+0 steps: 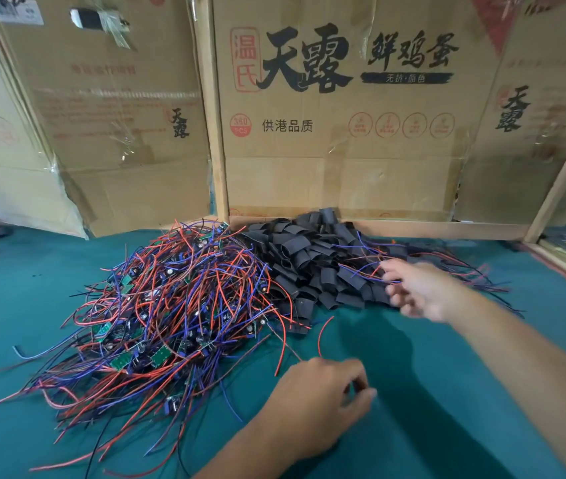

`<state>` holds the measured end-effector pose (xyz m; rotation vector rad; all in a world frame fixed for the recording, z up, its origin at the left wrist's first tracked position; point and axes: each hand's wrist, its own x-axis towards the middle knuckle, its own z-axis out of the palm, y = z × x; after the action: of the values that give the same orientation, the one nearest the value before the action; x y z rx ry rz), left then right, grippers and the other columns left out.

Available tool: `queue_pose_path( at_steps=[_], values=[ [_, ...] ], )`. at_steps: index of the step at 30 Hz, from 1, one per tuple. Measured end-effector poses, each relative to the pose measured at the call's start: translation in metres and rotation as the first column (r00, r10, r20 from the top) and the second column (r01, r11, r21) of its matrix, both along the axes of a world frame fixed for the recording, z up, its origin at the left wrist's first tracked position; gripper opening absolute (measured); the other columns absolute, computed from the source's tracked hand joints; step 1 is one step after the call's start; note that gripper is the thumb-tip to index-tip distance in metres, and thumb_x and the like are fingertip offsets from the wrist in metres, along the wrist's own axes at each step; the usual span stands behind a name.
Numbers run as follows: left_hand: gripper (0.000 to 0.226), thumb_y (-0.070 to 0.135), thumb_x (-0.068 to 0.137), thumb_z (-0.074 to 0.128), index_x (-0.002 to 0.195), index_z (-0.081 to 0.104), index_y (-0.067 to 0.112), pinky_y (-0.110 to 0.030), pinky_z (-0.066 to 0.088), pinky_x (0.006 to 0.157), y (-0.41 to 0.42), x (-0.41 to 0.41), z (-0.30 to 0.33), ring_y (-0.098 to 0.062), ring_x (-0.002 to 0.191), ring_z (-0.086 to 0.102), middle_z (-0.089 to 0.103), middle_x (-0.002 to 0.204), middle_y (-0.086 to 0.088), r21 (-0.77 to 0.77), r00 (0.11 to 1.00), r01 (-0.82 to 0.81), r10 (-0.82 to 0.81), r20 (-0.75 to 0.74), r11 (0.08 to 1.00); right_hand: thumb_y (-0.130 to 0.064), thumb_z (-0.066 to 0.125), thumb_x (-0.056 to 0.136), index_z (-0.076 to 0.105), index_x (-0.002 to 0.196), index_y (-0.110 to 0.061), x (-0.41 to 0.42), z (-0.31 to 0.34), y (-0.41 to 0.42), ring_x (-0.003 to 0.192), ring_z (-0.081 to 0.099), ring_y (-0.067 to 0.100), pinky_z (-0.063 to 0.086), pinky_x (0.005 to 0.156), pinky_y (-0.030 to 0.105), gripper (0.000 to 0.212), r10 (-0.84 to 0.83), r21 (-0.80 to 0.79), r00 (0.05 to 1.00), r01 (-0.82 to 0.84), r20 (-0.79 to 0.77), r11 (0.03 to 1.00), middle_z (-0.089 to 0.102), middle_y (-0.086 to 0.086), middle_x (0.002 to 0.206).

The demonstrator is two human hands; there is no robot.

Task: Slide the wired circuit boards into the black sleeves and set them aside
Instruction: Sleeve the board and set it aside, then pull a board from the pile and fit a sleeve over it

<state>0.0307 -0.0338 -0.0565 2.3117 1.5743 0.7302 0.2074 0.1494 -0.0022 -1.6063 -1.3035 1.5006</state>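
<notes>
Wired circuit boards (157, 305) lie in a tangled heap on the left of the green counter (447, 392), just beside the pile of black sleeves (316, 257) against the cardboard boxes (343, 133). Light and stiff with floppy leads, a board looks best taken by its edges, since pulling a wire would likely drag neighbours along. Right hand (419, 292), blurred, reaches with loose fingers at the sleeves' edge; left hand (316, 395) curls near 1 red wire (323, 330), its grip unclear.
</notes>
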Motion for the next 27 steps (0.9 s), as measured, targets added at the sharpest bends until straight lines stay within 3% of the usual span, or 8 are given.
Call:
queue_pose_path(
  at_steps=[4,7,12,15,19,23,25,27],
  values=[
    [0.028,0.048,0.096,0.050,0.096,0.060,0.022,-0.038,0.046,0.071,-0.002,0.001,0.002,-0.033,0.089,0.062,0.070,0.091,-0.006,0.008,0.988,0.078,-0.076,-0.134,0.997,-0.025,0.061,0.095,0.066,0.092,-0.012,-0.062,-0.004,-0.050,0.048,0.054,0.011,0.037,0.042,0.021,0.014,0.432,0.226,0.889,-0.457,0.154,0.860,0.061,-0.004,0.061],
    [0.025,0.046,0.096,0.053,0.095,0.061,0.022,-0.035,0.046,0.071,-0.005,-0.003,0.005,-0.031,0.086,0.062,0.069,0.091,-0.003,-0.028,0.978,0.143,-0.146,-0.152,0.989,-0.022,0.062,0.092,0.069,0.084,-0.018,-0.102,0.000,-0.069,0.052,0.061,0.011,0.042,0.043,0.022,0.012,0.516,0.341,0.782,-0.620,0.351,0.707,0.065,-0.005,0.061],
    [0.025,0.044,0.097,0.052,0.092,0.061,0.022,-0.035,0.045,0.069,-0.007,-0.007,0.009,-0.033,0.081,0.062,0.069,0.086,-0.004,-0.003,0.970,0.171,-0.169,-0.174,0.985,-0.022,0.061,0.093,0.069,0.086,-0.023,-0.128,-0.001,-0.077,0.059,0.062,0.022,0.052,0.059,0.034,0.011,0.296,0.423,0.657,-0.703,0.693,0.571,0.065,-0.008,0.066],
    [0.026,0.044,0.098,0.050,0.090,0.060,0.021,-0.036,0.046,0.067,-0.006,-0.009,0.008,-0.036,0.083,0.063,0.069,0.086,-0.009,0.036,0.965,0.166,-0.155,-0.213,0.985,-0.033,0.061,0.092,0.063,0.078,-0.024,-0.132,-0.002,-0.087,0.060,0.050,0.010,0.046,0.059,0.031,0.016,0.175,0.520,0.691,-0.664,0.702,0.538,0.063,-0.008,0.065],
    [0.030,0.043,0.099,0.050,0.092,0.063,0.016,-0.036,0.045,0.067,-0.003,-0.007,0.007,-0.037,0.086,0.064,0.069,0.090,-0.014,0.041,0.959,0.164,-0.150,-0.239,0.986,-0.042,0.059,0.089,0.051,0.072,-0.023,-0.152,0.015,-0.094,0.063,0.055,0.014,0.037,0.054,0.030,0.027,0.029,0.691,0.777,-0.576,0.629,0.437,0.059,-0.007,0.061],
    [0.028,0.041,0.098,0.052,0.091,0.062,0.016,-0.036,0.045,0.069,-0.003,-0.007,0.007,-0.037,0.086,0.064,0.068,0.089,-0.014,0.021,0.966,0.148,-0.140,-0.217,0.989,-0.029,0.052,0.096,0.060,0.097,-0.027,-0.179,0.033,-0.070,0.088,0.062,0.023,0.050,0.071,0.036,0.008,0.018,0.666,0.749,-0.599,0.662,0.445,0.067,-0.003,0.093],
    [0.029,0.042,0.097,0.052,0.089,0.062,0.016,-0.036,0.047,0.070,-0.003,-0.010,0.007,-0.037,0.083,0.063,0.068,0.084,-0.014,0.015,0.972,0.124,-0.118,-0.203,0.992,-0.028,0.053,0.098,0.059,0.118,-0.022,-0.187,0.037,-0.051,0.103,0.059,0.023,0.049,0.081,0.037,0.022,0.017,0.599,0.685,-0.649,0.729,0.469,0.062,-0.001,0.112],
    [0.030,0.044,0.098,0.050,0.088,0.061,0.018,-0.037,0.050,0.073,-0.002,-0.012,0.006,-0.036,0.081,0.062,0.068,0.082,-0.012,-0.011,0.974,0.103,-0.103,-0.203,0.995,-0.033,0.058,0.096,0.060,0.121,-0.021,-0.194,0.039,-0.037,0.106,0.059,0.023,0.048,0.080,0.036,0.028,0.073,0.529,0.633,-0.698,0.771,0.483,0.061,0.001,0.113]
  ],
)
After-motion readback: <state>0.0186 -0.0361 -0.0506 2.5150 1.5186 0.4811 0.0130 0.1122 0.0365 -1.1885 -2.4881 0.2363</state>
